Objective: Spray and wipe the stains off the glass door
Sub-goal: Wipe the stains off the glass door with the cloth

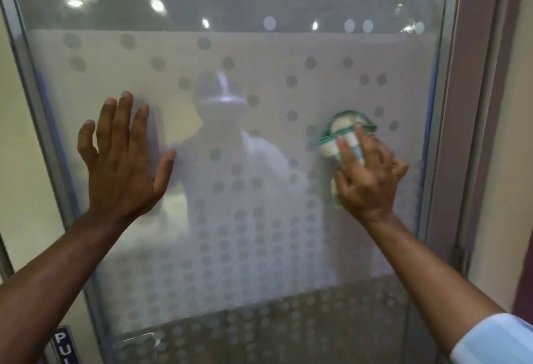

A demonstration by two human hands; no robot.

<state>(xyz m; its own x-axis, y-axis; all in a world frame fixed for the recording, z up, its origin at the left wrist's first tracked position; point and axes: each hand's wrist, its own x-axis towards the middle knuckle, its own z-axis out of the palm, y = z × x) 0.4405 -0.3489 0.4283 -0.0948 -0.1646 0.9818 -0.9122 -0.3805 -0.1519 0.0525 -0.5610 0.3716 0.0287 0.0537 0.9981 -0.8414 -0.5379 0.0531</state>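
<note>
Left hand (124, 158) braces flat, fingers spread, on the slick door (259, 205); right hand (369, 179) presses 1 soft, probably damp cloth (340, 135) under its fingertips.

Cloth (343, 130): white with green edging, lower part hidden under the right hand (367, 179); hand and cloth motion-blurred.
Door sign (64, 345): cut off by the bottom edge, only the letters "PU" readable.
Glass door (259, 55): top and bottom out of frame; frosted band obscures what lies behind it.
Reflection (230, 144): person's outline only, detail indistinct.
Pale blue sleeve (496, 340): cropped at the right corner.
</note>
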